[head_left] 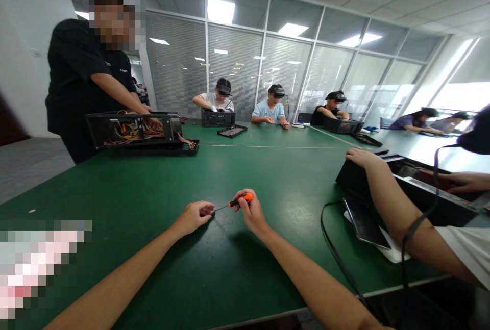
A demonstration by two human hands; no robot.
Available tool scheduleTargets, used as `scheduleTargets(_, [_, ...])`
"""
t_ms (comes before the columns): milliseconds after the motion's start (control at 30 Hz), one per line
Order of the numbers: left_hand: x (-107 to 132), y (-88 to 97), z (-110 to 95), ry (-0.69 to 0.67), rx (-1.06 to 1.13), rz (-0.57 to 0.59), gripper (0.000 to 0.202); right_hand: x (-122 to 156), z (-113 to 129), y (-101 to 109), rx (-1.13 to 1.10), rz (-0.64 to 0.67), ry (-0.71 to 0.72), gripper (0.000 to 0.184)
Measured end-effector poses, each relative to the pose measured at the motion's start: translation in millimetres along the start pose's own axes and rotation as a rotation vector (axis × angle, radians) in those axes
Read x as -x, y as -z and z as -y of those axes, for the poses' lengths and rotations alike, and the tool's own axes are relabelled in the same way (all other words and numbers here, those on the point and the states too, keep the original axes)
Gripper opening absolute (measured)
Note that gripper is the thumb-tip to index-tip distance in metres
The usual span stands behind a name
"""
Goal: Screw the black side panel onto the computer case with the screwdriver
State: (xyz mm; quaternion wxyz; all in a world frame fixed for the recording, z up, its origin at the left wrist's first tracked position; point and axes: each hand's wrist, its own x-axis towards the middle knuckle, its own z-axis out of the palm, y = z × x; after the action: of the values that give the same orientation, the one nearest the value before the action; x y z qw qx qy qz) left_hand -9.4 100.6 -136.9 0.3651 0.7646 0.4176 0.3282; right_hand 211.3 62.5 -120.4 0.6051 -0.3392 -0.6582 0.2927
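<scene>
My right hand (251,212) is closed around the orange and black handle of a screwdriver (234,202). Its thin shaft points left and slightly down toward my left hand (196,217). The fingers of that hand are bent together on a small dark piece (213,213) at the screwdriver's tip. What kind of piece it is cannot be made out, and the tip itself is too small to see clearly. Both hands are low over the green tabletop (184,182).
A co-worker's hands are in an open computer case (133,133) at the back left. Nearby on the right, another person's arms reach over a black case (440,192). A phone (366,223) and a black strap (337,253) lie beside it. Several people work across the table.
</scene>
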Motion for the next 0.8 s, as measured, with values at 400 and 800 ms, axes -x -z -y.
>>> scheduleTargets(400, [-5, 30.3, 4, 0.285, 1.095, 0.008, 0.050, -3, -4, 6, 0.015, -0.017, -0.001, 0.017])
scheduleTargets(800, [-2, 35.2, -11, 0.197, 1.320, -0.070, 0.053, -2, -2, 8, 0.010, -0.012, -0.009, 0.018])
